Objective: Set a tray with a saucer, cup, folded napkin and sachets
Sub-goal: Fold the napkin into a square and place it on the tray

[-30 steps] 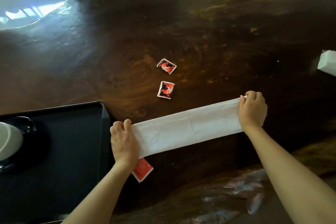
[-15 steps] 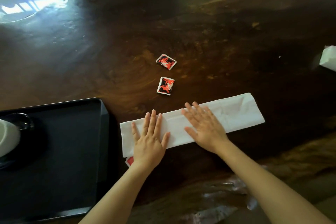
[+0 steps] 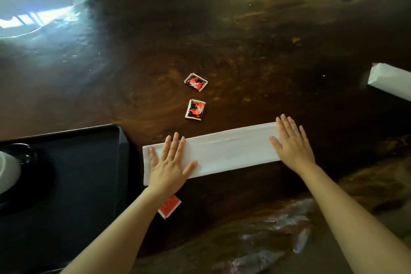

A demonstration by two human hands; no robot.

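On the dark polished wooden table (image 3: pixel 244 35), just right of the black rectangular tray (image 3: pixel 84 162), the left hand (image 3: pixel 169 167) and right hand (image 3: pixel 293 147) press flat, fingers spread, on the long white folded napkin (image 3: pixel 229 151), whose thin paper could skew if either palm drags.

The white napkin (image 3: pixel 226 151) lies flat on the wood, folded into one long narrow strip that slants up a little to the right, its left end just beside the black tray (image 3: pixel 89 176). On the tray's far left sit a white cup (image 3: pixel 7 171) and a dark saucer (image 3: pixel 24 155), both cut off by the frame. Two red-and-black sachets (image 3: pixel 195 109) lie flat just beyond the strip, one behind the other, and a red one (image 3: pixel 170 207) pokes out nearer, close to the tray's right edge.
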